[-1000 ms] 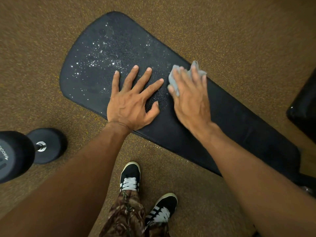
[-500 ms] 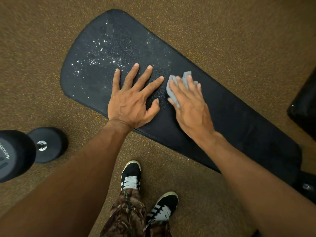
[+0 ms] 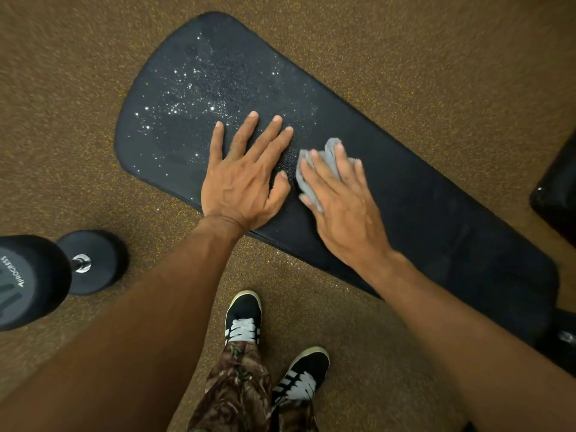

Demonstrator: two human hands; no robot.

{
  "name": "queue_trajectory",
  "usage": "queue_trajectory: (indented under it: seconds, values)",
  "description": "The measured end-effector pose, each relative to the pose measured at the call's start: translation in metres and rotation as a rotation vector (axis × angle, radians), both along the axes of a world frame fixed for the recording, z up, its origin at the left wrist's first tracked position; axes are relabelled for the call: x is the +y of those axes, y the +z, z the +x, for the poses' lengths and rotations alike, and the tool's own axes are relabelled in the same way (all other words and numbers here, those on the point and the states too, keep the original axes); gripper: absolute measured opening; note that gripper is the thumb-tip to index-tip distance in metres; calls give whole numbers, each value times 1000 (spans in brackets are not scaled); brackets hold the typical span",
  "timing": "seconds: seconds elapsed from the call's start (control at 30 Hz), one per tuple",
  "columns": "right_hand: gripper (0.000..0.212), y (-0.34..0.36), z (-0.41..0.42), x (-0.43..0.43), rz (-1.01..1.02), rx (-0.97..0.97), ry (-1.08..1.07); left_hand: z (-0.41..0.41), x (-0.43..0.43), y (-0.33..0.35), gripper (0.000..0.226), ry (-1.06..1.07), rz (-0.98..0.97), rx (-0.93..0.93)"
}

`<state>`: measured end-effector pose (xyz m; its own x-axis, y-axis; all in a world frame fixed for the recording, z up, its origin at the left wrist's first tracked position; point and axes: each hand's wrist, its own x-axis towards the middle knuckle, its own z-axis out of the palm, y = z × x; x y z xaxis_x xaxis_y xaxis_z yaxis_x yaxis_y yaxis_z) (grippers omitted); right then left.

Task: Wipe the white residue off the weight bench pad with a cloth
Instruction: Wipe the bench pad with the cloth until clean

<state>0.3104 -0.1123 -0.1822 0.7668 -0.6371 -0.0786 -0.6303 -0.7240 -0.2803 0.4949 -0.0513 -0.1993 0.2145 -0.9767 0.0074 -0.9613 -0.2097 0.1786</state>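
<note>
Head view: right hand (image 3: 346, 210), fingers straight, pressed cloth (image 3: 314, 169) flat on pad (image 3: 436, 213) at mid-length; left hand (image 3: 240, 182) lay spread just beside it; residue (image 3: 193, 88) lay up-left along the pad's long axis, beyond the left hand, toward the wide end.

**Cloth drawn back across the pad**

Over the last second the right grip (image 3: 346, 210), fingers flat on the grey cloth (image 3: 305, 180), has slid from the far edge of the surface (image 3: 436, 213) toward the near edge. It has also drifted sideways toward the left grip (image 3: 243, 185). The cloth, once well out past that hand's index fingertip, now lies just beside its thumb (image 3: 280, 188). Earlier a tuft of cloth stuck out beyond the fingertips at the far rim. Now it bunches between the fingers and shows more along the thumb side of the wiping hand.
</note>
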Motion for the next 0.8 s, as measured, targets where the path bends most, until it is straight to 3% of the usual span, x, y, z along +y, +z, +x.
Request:
queue_trajectory:
  seconds: [0.1,0.2,0.33,0.43,0.57,0.67,0.8]
  values:
    - [54,3,-33,-10,-53,50,49,0,0,2,67,5,-2,10]
    - [59,5,-29,-32,-40,72,-117,-1,0,3,68,0,9,5]
    - [55,4,20,-30,30,-44,-340,0,0,3,66,-2,11,-2]
    - [52,0,18,-6,11,-119,-190,0,0,2,66,-5,4,6]
    - [60,2,-35,-6,-41,-2,49,0,0,3,66,-4,2,19]
    - [61,6,-39,-23,-39,32,-76,0,0,3,66,-9,17,24]
    - [52,4,18,-28,43,-68,-336,1,1,3,65,-16,7,17]
